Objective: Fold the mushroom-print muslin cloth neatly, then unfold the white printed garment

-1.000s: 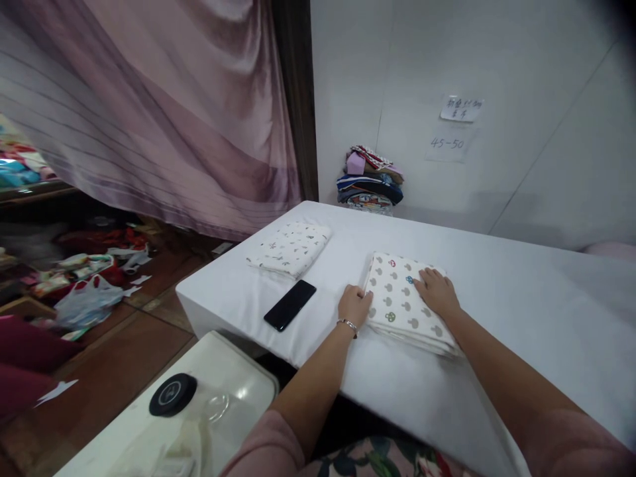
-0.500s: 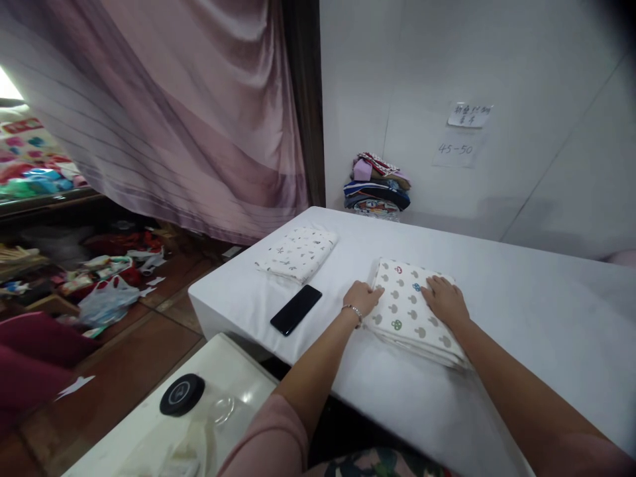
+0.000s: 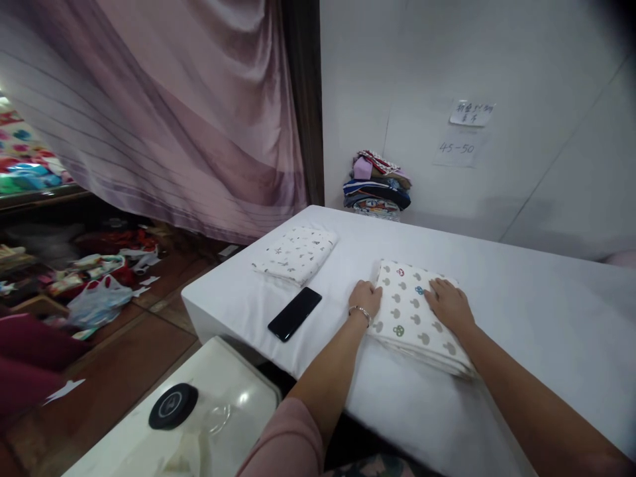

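Observation:
A folded white cloth printed with grey mushrooms, and a few coloured ones, lies on the white-covered table. At its left edge is my left hand, fingers curled over the border and closed on the fabric; a bracelet circles that wrist. My right hand rests flat on the cloth's upper right part, fingers stretched out. Farther left lies a second folded white cloth with small dark prints. A black phone sits between that cloth and my left forearm.
Against the wall stands a stack of folded fabrics. A pale lower surface with a round black object is at the front left. A pink curtain hangs behind; bags and cloth clutter the floor at left.
My left hand has shifted slightly right and its fingers look more curled at the cloth's edge. The right hand stays on the cloth. The view has moved a little.

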### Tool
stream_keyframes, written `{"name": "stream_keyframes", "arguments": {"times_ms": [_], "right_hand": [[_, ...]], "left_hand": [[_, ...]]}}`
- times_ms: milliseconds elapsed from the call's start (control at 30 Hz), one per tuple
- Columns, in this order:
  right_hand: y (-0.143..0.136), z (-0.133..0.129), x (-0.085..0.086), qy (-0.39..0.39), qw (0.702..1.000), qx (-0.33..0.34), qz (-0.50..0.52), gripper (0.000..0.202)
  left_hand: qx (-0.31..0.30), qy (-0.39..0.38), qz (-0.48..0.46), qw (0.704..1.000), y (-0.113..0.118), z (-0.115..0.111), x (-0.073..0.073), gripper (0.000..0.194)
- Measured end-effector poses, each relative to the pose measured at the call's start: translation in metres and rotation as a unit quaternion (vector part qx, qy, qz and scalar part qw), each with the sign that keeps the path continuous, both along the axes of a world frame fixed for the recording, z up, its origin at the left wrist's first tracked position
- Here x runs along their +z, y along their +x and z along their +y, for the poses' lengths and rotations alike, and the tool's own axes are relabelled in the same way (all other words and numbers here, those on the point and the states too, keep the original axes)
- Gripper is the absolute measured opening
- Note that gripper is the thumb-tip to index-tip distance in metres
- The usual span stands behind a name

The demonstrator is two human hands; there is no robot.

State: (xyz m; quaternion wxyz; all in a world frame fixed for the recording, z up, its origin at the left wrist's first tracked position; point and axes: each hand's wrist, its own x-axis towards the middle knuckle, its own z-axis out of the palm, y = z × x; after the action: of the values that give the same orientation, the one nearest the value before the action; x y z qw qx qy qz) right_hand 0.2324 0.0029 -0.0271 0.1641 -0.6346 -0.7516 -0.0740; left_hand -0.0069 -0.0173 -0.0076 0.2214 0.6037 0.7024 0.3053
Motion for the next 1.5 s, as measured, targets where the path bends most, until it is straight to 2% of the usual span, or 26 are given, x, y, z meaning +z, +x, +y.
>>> {"name": "stream_keyframes", "arguments": {"times_ms": [200,333,500,600,700,800,900,1000,1267,1367,1500], "right_hand": [[-0.003,-0.001,0.002,0.004,1.0,-0.005,-0.003,0.046],[-0.001,0.0,0.0,-0.006,1.0,-0.001,-0.006,0.043],[0.001,0.009,0.007,-0.074,0.997,-0.002,-0.034,0.041],[-0.017,0.019,0.022,-0.106,0.993,-0.011,-0.045,0.044],[-0.051,0.028,0.033,-0.086,0.996,0.022,-0.02,0.051],[-0.083,0.033,0.029,-0.074,0.994,0.083,0.004,0.054],[-0.099,0.035,0.016,-0.102,0.988,0.114,0.002,0.054],[-0.1,0.036,0.01,-0.138,0.984,0.112,0.001,0.054],[-0.104,0.04,0.013,-0.128,0.983,0.131,-0.005,0.05],[-0.104,0.04,0.012,-0.141,0.981,0.134,0.001,0.051],[-0.099,0.045,0.02,-0.169,0.974,0.149,0.017,0.051]], "left_hand": [[0.006,-0.043,-0.06,0.997,-0.002,0.006,0.001,0.023],[-0.005,-0.028,-0.074,0.997,-0.004,0.007,-0.002,0.017],[-0.01,-0.008,-0.117,0.993,-0.005,0.003,-0.007,0.018],[-0.011,-0.005,-0.12,0.993,-0.006,0.003,-0.01,0.019],[-0.01,-0.004,-0.111,0.994,-0.006,0.005,-0.012,0.019],[-0.009,0.002,-0.111,0.994,-0.006,0.005,-0.011,0.02],[-0.008,0.002,-0.102,0.995,-0.006,0.004,-0.009,0.018],[-0.01,0.0,-0.094,0.996,-0.006,0.004,-0.008,0.017],[-0.014,-0.011,-0.088,0.996,-0.005,0.004,-0.007,0.019],[-0.012,-0.011,-0.084,0.996,-0.005,0.003,-0.007,0.02],[-0.014,-0.005,-0.081,0.997,-0.005,0.004,-0.008,0.02]]}}
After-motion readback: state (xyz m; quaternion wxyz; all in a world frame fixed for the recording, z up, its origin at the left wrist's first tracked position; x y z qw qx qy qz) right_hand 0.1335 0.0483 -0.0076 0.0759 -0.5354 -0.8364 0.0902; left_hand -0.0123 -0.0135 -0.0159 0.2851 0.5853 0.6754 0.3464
